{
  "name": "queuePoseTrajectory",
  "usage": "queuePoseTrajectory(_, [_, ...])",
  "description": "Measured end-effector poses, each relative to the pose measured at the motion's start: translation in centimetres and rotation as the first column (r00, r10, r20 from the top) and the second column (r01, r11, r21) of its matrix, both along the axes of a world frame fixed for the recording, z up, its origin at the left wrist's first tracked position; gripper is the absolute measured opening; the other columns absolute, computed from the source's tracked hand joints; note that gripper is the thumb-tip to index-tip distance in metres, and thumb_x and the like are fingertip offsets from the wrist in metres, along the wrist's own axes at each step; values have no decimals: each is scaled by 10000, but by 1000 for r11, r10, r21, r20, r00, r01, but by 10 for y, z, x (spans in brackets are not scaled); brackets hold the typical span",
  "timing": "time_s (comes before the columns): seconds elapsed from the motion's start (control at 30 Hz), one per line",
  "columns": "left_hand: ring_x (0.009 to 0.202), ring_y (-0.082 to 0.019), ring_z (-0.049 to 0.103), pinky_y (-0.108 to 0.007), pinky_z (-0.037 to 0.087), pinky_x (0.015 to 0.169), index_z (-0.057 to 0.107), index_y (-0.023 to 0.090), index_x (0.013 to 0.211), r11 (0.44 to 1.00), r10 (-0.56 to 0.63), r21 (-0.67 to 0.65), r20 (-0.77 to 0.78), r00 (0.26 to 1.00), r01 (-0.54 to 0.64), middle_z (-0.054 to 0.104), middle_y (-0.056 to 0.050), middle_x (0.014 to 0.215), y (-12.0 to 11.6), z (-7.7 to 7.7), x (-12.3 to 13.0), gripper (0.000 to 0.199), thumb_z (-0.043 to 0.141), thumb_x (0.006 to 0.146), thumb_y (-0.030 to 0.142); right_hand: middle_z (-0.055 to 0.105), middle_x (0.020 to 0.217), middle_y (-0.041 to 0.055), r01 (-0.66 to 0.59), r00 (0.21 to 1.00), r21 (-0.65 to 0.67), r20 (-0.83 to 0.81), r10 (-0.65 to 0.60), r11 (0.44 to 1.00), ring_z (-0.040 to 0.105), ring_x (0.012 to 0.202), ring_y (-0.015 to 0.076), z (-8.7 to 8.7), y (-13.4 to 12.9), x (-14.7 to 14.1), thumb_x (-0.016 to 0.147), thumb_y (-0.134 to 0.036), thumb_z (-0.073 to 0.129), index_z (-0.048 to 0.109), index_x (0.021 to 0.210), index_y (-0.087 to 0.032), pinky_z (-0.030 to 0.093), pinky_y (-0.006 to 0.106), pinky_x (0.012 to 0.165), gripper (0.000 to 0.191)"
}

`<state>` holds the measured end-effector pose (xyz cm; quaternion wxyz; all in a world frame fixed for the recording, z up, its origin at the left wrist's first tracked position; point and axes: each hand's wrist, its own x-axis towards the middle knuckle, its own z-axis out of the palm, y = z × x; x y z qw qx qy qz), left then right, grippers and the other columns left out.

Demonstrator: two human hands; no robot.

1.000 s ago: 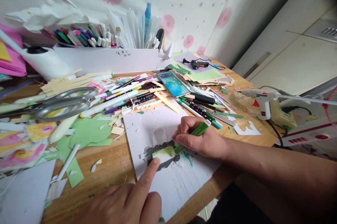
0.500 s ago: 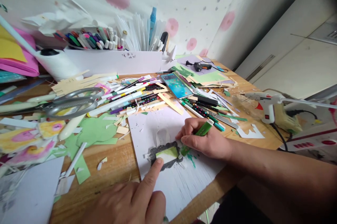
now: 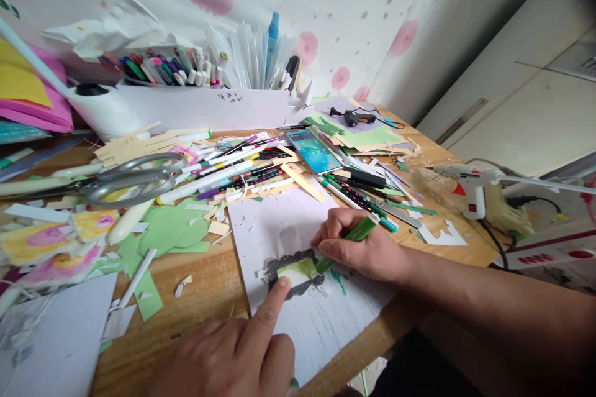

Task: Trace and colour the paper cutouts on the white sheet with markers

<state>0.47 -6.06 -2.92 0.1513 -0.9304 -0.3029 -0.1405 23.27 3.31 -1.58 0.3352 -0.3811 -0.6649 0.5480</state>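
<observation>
A green marker [image 3: 361, 229] is gripped in my right hand [image 3: 356, 251], slanting down to the left. Its tip meets the right part of a small paper cutout [image 3: 298, 273] with a scalloped black border and a light green inside. My left hand [image 3: 233, 353] presses its stretched index finger on the cutout's lower left; the other fingers bend loosely and hold nothing. Under the cutout lies a white sheet [image 3: 316, 335] with green strokes and dark streaks. A pale loop-shaped paper piece [image 3: 288, 238] sits just above the cutout.
Large scissors [image 3: 135, 179], green paper scraps [image 3: 172, 226] and coloured paper pieces [image 3: 60, 241] lie to the left. Behind the sheet are scattered pens [image 3: 223, 176] and a phone [image 3: 313, 150]. A white pen box [image 3: 200, 108] stands at the back; a hot glue gun [image 3: 479, 182] is at right.
The marker tip has shifted slightly left, from the cutout's right border onto its green inside. My left finger stays on the cutout. The whole view has moved a little.
</observation>
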Motion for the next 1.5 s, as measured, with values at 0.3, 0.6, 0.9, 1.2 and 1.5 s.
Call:
queuePoseTrajectory(0.3, [403,-167,581,-312,463,358,427,233,708,999,2,53,31,1000,-3,686,-146,1130,3,-1,4,187,354,787,80,486,547,-26,2,1000,19,12,-3,1000,469,526,124,3,-1,-4,717,-247,660,469,609,-195,384,265,501,225])
queuePoseTrajectory(0.6, [413,-162,584,-300,460,369,429,230,721,998,-16,56,-4,1000,16,678,-160,1143,3,-2,1,118,402,790,138,489,539,-19,-1,1000,29,9,1,1000,508,567,144,2,-2,-7,725,-256,661,453,590,-199,422,289,544,254])
queuePoseTrajectory(0.9, [461,-166,597,-308,462,408,424,228,730,999,27,29,-11,1000,-27,653,-152,1193,-1,-5,3,99,413,784,146,490,538,-29,25,1000,16,10,-25,1000,550,601,148,2,-3,-9,719,-235,654,452,592,-200,452,278,565,241])
queuePoseTrajectory(1.2, [481,-177,601,-329,484,406,450,222,741,1000,4,10,-34,999,-4,633,-182,1216,0,-3,1,49,445,785,201,481,559,-31,7,1000,37,5,-7,999,504,555,133,4,-2,-11,727,-252,662,461,619,-198,420,264,523,235])
queuePoseTrajectory(1.5, [457,-175,584,-332,468,402,439,225,722,999,28,46,-32,999,-27,643,-172,1204,-3,-3,2,75,488,768,193,472,556,-39,-24,999,72,34,21,997,451,528,105,4,-2,-12,725,-254,655,458,616,-197,392,241,501,233])
